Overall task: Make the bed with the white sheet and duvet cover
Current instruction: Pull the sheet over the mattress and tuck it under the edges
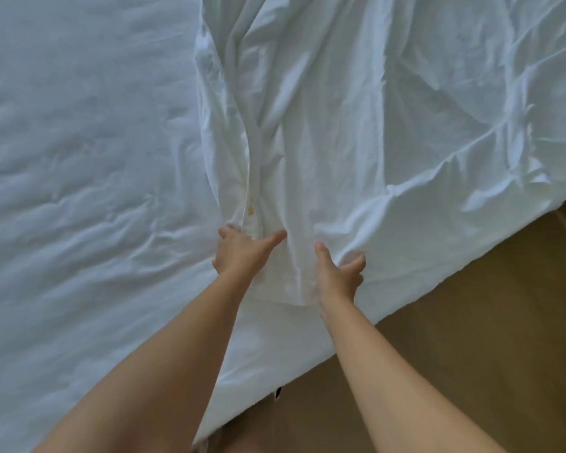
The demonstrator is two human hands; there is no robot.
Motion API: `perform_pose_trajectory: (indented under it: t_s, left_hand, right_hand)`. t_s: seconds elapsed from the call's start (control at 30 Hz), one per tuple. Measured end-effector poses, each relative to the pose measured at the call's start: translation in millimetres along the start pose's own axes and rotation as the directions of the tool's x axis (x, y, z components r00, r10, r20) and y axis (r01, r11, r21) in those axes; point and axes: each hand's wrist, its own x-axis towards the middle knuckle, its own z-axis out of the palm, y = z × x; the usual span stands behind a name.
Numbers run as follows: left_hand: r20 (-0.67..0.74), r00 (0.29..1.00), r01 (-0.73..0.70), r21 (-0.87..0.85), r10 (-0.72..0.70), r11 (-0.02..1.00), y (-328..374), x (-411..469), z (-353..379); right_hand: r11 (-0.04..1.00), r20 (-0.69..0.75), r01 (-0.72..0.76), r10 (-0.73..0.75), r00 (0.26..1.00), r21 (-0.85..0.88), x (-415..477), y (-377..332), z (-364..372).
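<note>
- Bed [275, 361] — it fills the left and middle of the head view, and its near edge runs diagonally from lower centre to the right.
- White sheet [79, 191] — spread flat over the mattress with shallow wrinkles, it lies bare across the left half.
- Duvet cover [389, 109] — white and heavily creased, it lies on the sheet over the upper right of the bed. A long bunched fold runs down its left border towards the hands, and its lower edge reaches the bed's edge.
- Floor [471, 322] — a tan surface beside the bed at lower right.
- Left hand [239, 253] — grips the bunched fold of the duvet cover, thumb out to the right and fingers wrapped round the left side.
- Right hand [339, 273] — just beside the left, it pinches the cover's cloth between the raised thumb and curled fingers.
- Yellowish spots [251, 206] — small marks on the fold's hem, just above the left hand.
</note>
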Motion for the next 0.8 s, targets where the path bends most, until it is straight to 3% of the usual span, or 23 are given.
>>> perform_pose_trajectory:
  t_s: [0.13, 0.27, 0.4, 0.53, 0.7, 0.8]
  left_hand:
    - [0.054, 0.998, 0.029, -0.165, -0.021, 0.986, 27.5, -13.0, 45.8]
    - [0.152, 0.988, 0.033, -0.125, -0.013, 0.992, 58.1, -49.4, 94.5]
    - [0.242, 0.969, -0.022, -0.133, 0.054, 0.991, 71.5, -81.7, 118.6]
    - [0.421, 0.878, -0.134, -0.242, 0.228, 0.961, 100.3, -137.5, 169.9]
    - [0.368, 0.880, -0.108, -0.461, 0.300, 0.881, 165.5, -189.6, 247.9]
    - [0.314, 0.910, -0.103, -0.463, 0.271, 0.880, 203.6, -211.1, 275.2]
  right_hand:
    - [0.964, 0.001, 0.009, -0.009, 1.000, -0.267, 47.6, -17.4, -10.9]
    - [0.844, 0.253, 0.197, -0.075, 0.965, -0.500, 77.7, -28.2, -44.4]
    - [0.877, 0.408, 0.277, -0.105, 0.907, -0.392, 84.0, -25.5, -93.3]
    - [0.926, 0.436, 0.248, -0.105, 0.894, -0.285, 108.9, -36.9, -158.3]
    - [0.969, 0.579, 0.187, -0.061, 0.813, -0.160, 162.7, -67.9, -255.9]
    - [0.872, 0.624, 0.359, -0.082, 0.777, -0.332, 194.9, -101.8, -288.4]
